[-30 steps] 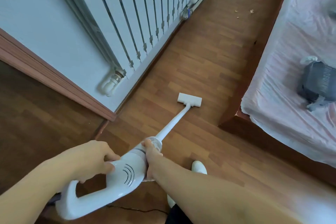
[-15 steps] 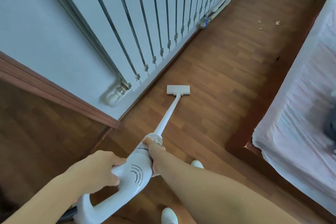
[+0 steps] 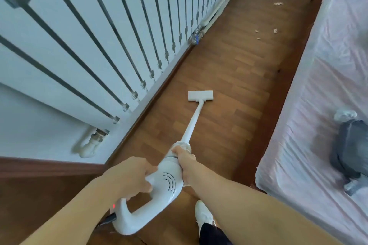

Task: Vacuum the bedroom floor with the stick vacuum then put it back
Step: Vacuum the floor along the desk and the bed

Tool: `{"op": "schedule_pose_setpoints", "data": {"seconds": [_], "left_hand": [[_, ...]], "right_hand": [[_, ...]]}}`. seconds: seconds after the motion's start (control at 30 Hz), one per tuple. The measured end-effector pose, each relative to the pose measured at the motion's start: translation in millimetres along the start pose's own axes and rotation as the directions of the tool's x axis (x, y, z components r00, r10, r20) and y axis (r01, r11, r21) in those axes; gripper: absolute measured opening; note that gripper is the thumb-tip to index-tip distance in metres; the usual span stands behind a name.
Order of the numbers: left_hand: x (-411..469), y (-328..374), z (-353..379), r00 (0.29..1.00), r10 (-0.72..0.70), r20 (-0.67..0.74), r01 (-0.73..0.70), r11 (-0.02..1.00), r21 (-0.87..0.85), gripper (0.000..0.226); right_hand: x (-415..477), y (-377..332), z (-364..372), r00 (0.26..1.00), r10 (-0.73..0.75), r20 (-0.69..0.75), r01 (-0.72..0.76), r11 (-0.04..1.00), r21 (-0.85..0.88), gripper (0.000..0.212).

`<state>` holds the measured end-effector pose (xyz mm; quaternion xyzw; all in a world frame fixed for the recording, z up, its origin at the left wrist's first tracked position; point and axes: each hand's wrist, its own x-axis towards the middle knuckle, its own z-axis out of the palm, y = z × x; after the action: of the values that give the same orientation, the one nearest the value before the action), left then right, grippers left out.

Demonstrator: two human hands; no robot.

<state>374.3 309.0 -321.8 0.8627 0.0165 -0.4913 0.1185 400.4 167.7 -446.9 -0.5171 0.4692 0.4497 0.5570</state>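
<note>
I hold a white stick vacuum (image 3: pixel 169 183) with both hands. My left hand (image 3: pixel 131 175) grips the top of its looped handle. My right hand (image 3: pixel 184 162) wraps the body where the wand begins. The wand runs forward to the flat white floor head (image 3: pixel 200 96), which rests on the brown wood floor (image 3: pixel 229 77) near the skirting. Several pale crumbs (image 3: pixel 275 30) lie on the floor farther ahead, well beyond the head. A small red light glows on the handle's rear.
A white radiator (image 3: pixel 119 32) with pipes lines the wall on the left. A bed (image 3: pixel 326 93) under plastic sheeting runs along the right, with a grey bundle (image 3: pixel 350 147) on it. My white shoe (image 3: pixel 203 213) stands below the vacuum. A dark cord trails behind the handle.
The floor head has slid forward along the strip between radiator and bed, and I have stepped after it. The crumbs now lie closer ahead. Both hands keep their grip.
</note>
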Motion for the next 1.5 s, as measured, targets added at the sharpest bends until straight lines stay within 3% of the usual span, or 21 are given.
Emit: {"op": "schedule_pose_setpoints", "data": {"seconds": [0.1,0.2,0.33,0.43,0.6,0.77,0.87,0.97,1.07,1.2,1.5], "left_hand": [[22,27,-9,0.993,0.116,-0.032,-0.114,0.991,0.063,0.055],[31,53,-21,0.981,0.19,0.031,-0.193,0.974,0.121,0.015],[33,58,-43,0.975,0.208,0.081,-0.22,0.956,0.192,0.007],[39,49,-71,0.974,0.217,0.06,-0.225,0.95,0.216,0.023],[65,47,-126,0.971,0.234,0.041,-0.237,0.94,0.245,0.029],[99,65,-166,0.964,0.264,0.042,-0.265,0.927,0.263,0.024],[121,81,-186,0.96,0.276,0.052,-0.278,0.911,0.305,0.002],[142,97,-205,0.959,0.274,0.067,-0.282,0.919,0.277,0.006],[162,116,-223,0.963,0.264,0.046,-0.268,0.938,0.222,0.025],[191,150,-247,0.961,0.272,0.051,-0.276,0.929,0.245,0.017],[228,204,-286,0.964,0.255,0.076,-0.265,0.904,0.336,0.021]], "right_hand": [[0,-16,-30,1.0,0.004,-0.026,-0.002,0.997,0.075,0.066],[-3,-23,-51,0.999,0.029,-0.036,-0.023,0.989,0.145,0.065],[-6,-30,-53,0.997,0.075,-0.01,-0.071,0.979,0.192,0.067],[-7,-51,-39,0.997,0.076,0.004,-0.075,0.972,0.223,0.071],[2,-108,-20,0.999,0.049,-0.013,-0.044,0.964,0.263,0.071],[17,-155,-26,1.0,0.012,-0.017,-0.006,0.944,0.329,0.07],[28,-183,-35,0.999,0.007,-0.032,0.004,0.943,0.333,0.071],[40,-210,-48,0.999,0.005,-0.048,0.011,0.94,0.34,0.072],[47,-240,-66,0.998,0.006,-0.064,0.016,0.941,0.339,0.074],[53,-279,-93,0.997,0.002,-0.081,0.026,0.938,0.346,0.076],[65,-332,-130,0.995,0.007,-0.095,0.03,0.924,0.381,0.076]]}}
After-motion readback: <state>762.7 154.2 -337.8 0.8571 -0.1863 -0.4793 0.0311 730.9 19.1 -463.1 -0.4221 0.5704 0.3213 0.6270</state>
